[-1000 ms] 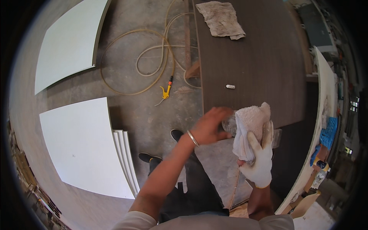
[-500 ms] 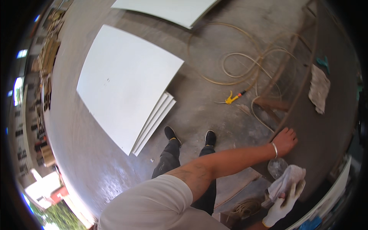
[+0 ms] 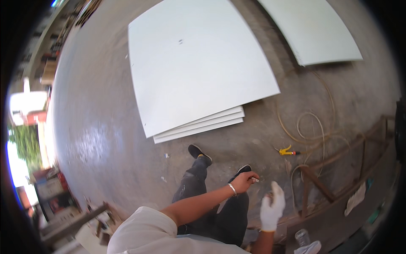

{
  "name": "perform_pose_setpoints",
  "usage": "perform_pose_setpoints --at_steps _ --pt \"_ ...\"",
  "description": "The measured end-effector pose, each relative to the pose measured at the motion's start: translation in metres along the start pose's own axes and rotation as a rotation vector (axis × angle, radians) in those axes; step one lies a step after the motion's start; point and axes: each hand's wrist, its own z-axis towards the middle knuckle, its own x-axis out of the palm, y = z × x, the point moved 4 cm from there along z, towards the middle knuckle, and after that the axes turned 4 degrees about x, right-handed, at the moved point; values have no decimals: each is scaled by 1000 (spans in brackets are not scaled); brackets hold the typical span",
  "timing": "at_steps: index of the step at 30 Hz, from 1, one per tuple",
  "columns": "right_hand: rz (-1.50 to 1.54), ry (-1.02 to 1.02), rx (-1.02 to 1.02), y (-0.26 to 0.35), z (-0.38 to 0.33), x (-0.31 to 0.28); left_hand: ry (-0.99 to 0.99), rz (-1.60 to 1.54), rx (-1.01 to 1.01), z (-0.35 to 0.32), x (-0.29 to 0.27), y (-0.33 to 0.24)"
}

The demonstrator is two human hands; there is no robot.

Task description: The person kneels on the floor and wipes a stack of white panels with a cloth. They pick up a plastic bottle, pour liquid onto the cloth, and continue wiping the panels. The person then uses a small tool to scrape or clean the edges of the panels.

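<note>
My bare left hand (image 3: 244, 182), a silver bracelet on its wrist, is in front of my legs. Its fingers pinch together at a small whitish bit that I cannot make out. To its right my right hand (image 3: 271, 209) is raised in a white glove. The gloved fingers point upward, somewhat apart, and no held thing shows. A clear plastic cup (image 3: 302, 237) and a white cloth (image 3: 308, 248) lie on the dark bench (image 3: 325, 220) beside my right forearm.
A stack of white panels (image 3: 203, 59) lies on the floor ahead, with another white panel (image 3: 317, 31) at far right. A yellow air blow gun (image 3: 286, 151) and its coiled hose (image 3: 299, 131) lie near the rusty metal frame (image 3: 315, 182). A beige rag (image 3: 355, 200) rests on the bench.
My view has turned left toward the panel stack. My left hand has come off the bench, and my right hand has let go of the white cloth. Both hands are now in front of me.
</note>
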Motion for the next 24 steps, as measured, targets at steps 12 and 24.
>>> perform_pose_setpoints --at_steps 12,24 --pt "-186 780 -107 73 74 353 -487 -750 -275 -68 -240 121" --pt "-121 1356 -154 59 151 606 -654 -937 -7 -37 -375 316"
